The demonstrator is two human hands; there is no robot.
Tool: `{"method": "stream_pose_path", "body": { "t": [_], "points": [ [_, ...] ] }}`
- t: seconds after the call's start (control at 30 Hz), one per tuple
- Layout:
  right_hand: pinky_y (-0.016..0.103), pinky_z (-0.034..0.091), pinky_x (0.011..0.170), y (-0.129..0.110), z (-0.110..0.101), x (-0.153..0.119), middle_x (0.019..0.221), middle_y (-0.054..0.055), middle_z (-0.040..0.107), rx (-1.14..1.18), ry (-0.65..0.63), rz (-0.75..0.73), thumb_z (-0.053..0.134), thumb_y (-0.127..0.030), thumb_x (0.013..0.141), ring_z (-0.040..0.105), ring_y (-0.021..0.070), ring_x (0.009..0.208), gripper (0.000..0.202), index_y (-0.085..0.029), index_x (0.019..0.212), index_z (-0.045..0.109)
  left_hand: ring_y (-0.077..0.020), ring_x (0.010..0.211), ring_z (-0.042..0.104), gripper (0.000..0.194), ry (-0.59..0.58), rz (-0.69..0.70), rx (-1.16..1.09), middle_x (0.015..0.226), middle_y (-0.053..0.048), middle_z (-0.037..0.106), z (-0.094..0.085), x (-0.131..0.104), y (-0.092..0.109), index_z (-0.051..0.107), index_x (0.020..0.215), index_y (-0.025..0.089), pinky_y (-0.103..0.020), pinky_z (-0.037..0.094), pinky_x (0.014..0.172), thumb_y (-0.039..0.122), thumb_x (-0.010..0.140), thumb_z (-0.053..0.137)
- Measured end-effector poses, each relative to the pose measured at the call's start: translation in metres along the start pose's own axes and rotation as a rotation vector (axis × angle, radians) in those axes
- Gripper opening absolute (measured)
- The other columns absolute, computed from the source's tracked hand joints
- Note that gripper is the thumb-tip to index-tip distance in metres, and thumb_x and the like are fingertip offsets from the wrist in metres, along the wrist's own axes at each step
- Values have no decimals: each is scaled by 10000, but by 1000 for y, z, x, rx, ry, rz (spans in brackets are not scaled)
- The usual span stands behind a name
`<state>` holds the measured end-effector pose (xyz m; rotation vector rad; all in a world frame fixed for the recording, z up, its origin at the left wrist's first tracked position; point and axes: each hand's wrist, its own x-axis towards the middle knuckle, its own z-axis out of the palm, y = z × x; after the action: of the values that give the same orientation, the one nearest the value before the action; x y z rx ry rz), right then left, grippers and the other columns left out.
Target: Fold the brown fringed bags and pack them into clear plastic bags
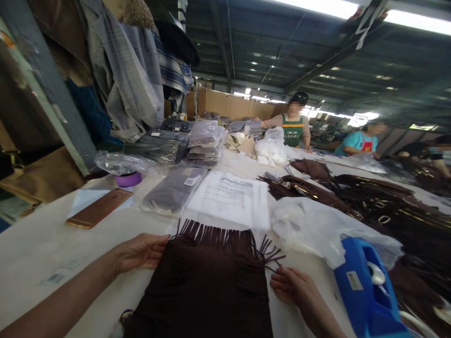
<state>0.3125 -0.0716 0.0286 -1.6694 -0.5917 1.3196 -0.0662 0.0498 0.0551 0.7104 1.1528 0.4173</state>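
A dark brown fringed cloth point(211, 286) lies on the table in front of me, its row of thin strands pointing away from me. My left hand point(144, 251) is closed at the upper left corner, with thumb and fingers pinching the edge beside the fringe. On the other side, my right hand point(291, 284) pinches the end of a fringe strand that splays out from the right corner. Just beyond the fringe are printed paper sheets point(232, 197) and a flat grey bagged garment point(174, 188) with a barcode label.
A blue tape dispenser point(366, 286) and crumpled clear plastic point(310, 225) stand at right, before a heap of brown fringed pieces point(394, 202). A phone point(100, 209) and purple tape roll point(128, 179) lie left. Coats point(120, 70) hang above; a co-worker point(294, 126) stands across.
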Motion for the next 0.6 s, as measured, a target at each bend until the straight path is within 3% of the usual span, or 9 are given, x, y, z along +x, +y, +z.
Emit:
{"method": "stream_pose_path", "body": {
  "t": [0.13,0.27,0.37,0.47,0.53,0.6],
  "points": [
    [215,445,547,-11,10,1,669,61,683,-47,-221,157,627,-502,717,640,141,583,361,-141,731,609,-229,821,667,590,-71,-105,-98,903,-107,713,4,15,3,675,917,93,-293,545,735,442,478,857],
    [203,438,579,-22,11,13,684,50,682,-3,-479,289,572,-541,763,617,112,578,412,-137,735,649,-261,987,633,560,-213,-153,-246,996,-119,695,16,25,8,656,989,61,-343,475,946,349,547,845],
    [240,468,656,-25,10,25,747,75,694,21,-565,323,607,-575,741,641,136,652,448,-131,768,659,-255,1044,609,496,-319,-209,-330,997,-116,695,23,32,15,633,1023,42,-364,396,1029,317,642,790],
    [238,468,754,-21,12,34,810,42,692,244,-600,287,674,-467,746,646,127,758,322,-165,858,671,-236,1053,605,451,-401,-266,-389,988,-106,697,22,38,19,619,1028,33,-371,341,1064,337,712,726],
    [204,463,744,-17,14,38,763,3,677,389,-609,319,665,-406,775,633,96,727,232,-195,873,676,-233,1064,600,447,-438,-285,-405,998,-93,696,19,41,17,622,1018,47,-380,322,1073,364,714,708],
    [223,471,756,-12,14,44,721,10,670,382,-652,381,617,-414,808,637,112,718,244,-190,881,681,-236,1073,595,457,-438,-278,-390,997,-79,697,14,45,12,630,1007,69,-389,323,1070,408,705,688]
  ]
}}
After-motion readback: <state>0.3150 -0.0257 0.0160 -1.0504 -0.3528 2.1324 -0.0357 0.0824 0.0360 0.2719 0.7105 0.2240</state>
